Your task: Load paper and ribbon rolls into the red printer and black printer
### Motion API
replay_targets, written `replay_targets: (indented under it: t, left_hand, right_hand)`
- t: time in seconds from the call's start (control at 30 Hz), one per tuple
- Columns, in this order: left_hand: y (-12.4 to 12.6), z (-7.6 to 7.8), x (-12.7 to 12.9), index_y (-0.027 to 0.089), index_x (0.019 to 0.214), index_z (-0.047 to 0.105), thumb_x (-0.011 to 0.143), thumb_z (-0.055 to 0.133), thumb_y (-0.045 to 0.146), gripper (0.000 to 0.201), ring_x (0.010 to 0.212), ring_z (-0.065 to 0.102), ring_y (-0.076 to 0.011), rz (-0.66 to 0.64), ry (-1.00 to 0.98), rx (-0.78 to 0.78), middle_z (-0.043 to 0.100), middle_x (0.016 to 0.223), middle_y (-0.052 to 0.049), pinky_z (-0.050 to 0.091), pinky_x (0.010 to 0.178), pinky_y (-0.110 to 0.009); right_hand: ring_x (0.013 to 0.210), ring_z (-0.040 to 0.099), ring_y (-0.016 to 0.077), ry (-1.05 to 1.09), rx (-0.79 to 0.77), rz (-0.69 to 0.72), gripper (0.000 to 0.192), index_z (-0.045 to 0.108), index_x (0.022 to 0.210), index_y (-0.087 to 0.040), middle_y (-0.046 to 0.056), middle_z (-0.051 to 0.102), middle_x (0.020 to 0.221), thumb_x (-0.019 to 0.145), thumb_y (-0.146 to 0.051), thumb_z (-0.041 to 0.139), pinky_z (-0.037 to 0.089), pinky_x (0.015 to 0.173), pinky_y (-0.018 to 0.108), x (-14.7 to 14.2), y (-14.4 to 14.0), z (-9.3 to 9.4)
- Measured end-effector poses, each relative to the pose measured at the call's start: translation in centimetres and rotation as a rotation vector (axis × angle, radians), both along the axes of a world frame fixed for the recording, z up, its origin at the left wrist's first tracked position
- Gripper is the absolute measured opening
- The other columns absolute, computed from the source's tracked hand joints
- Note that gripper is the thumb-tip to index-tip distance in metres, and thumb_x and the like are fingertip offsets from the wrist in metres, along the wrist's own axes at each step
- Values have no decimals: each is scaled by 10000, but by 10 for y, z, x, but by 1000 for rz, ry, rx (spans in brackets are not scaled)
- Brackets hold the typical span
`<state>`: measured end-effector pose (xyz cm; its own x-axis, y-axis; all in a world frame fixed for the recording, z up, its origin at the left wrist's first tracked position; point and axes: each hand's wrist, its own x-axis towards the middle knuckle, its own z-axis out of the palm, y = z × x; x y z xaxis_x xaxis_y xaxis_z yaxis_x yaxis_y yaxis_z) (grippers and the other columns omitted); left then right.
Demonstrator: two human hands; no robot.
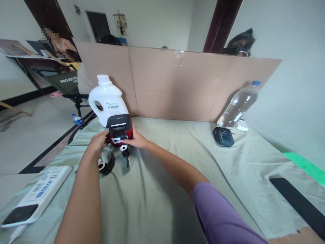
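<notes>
Both hands, left hand (98, 142) and right hand (137, 139), grip a red label printer (119, 130) just before the white jug (108, 100), seemingly loading it; next likely needs the tape roll (124, 149) below.

**Table w/ grey-green cloth**

Cloth-covered table (162, 189) fills lower frame. On it: white jug (108, 100) & red printer (120, 130) centre-left, tape rolls (108, 162) below, white box (38, 195) lower left, dark device (223, 136) & water bottle (238, 105) upper right.
</notes>
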<state>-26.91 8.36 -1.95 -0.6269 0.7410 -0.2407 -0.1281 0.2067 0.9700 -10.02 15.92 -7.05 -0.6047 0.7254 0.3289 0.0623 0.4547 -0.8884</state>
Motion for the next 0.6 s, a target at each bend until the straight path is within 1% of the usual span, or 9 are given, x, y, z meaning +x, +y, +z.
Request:
replay_targets:
  t: [0.07, 0.1, 0.17, 0.23, 0.33, 0.4, 0.47, 0.53, 0.6]
  left_hand:
    - [-1, 8, 6, 149, 1079, 691, 921, 593, 207, 195, 704, 624, -94, -43, -5, 7, 701, 829, 25, 544, 885, -319]
    - [-1, 14, 11, 151, 1091, 693, 917, 590, 213, 211, 730, 647, -105, -63, 1, 23, 719, 872, 7, 554, 897, -328]
    - [0, 26, 26, 161, 1128, 701, 907, 596, 249, 260, 877, 700, -156, -108, 59, 100, 751, 1009, -39, 558, 949, -357]
    - [-1, 37, 51, 180, 1191, 701, 912, 600, 330, 332, 1125, 679, -223, -176, 196, 216, 739, 1191, -73, 512, 1055, -401]
    - [-6, 43, 106, 213, 1286, 681, 943, 563, 480, 451, 1401, 507, -276, -304, 466, 319, 655, 1389, -78, 343, 1211, -449]
    - [-16, 34, 150, 222, 1354, 647, 956, 527, 540, 522, 1449, 453, -290, -392, 558, 325, 614, 1444, -80, 297, 1236, -452]
    - [-30, 16, 192, 199, 1436, 577, 990, 452, 545, 578, 1448, 458, -280, -482, 544, 374, 563, 1494, -94, 323, 1226, -435]
    - [-45, -7, 225, 161, 1491, 512, 1007, 408, 537, 622, 1437, 474, -266, -542, 503, 438, 534, 1516, -113, 351, 1213, -415]
    - [-59, -28, 245, 145, 1523, 464, 1011, 406, 531, 643, 1426, 488, -257, -584, 490, 479, 524, 1523, -121, 366, 1206, -405]
  right_hand:
    - [1423, 467, 245, 103, 21, -19, 1103, 71, 1608, -195, 132, 429, 1578, 771, -256, 787, 337, 1211, 417, -7, 2, 2]
    - [1403, 490, 240, 135, 36, -24, 1080, 61, 1609, -198, 125, 453, 1560, 789, -243, 763, 352, 1203, 415, -4, 2, 5]
    - [1393, 502, 248, 150, 78, -48, 1062, 38, 1616, -206, 117, 477, 1543, 815, -261, 733, 368, 1192, 424, 14, 1, 16]
    - [1405, 487, 274, 123, 139, -137, 1082, 13, 1625, -211, 120, 484, 1539, 818, -297, 729, 367, 1190, 451, 49, -5, 30]
    - [1386, 500, 315, 68, 254, -294, 1110, 36, 1633, -201, 143, 524, 1502, 794, -336, 750, 368, 1179, 493, 123, -26, 49]
    - [1378, 504, 334, 21, 296, -397, 1075, 75, 1634, -187, 161, 536, 1485, 800, -340, 736, 374, 1170, 517, 175, -49, 50]
    - [1425, 448, 356, -42, 323, -489, 1034, 119, 1629, -174, 181, 503, 1511, 813, -362, 726, 350, 1184, 543, 221, -78, 42]
    - [1461, 397, 371, -101, 316, -534, 1002, 144, 1624, -172, 196, 427, 1569, 830, -393, 715, 335, 1193, 563, 255, -107, 28]
    - [1470, 384, 372, -135, 277, -568, 977, 137, 1624, -184, 195, 389, 1593, 854, -416, 692, 340, 1191, 573, 276, -131, 11]
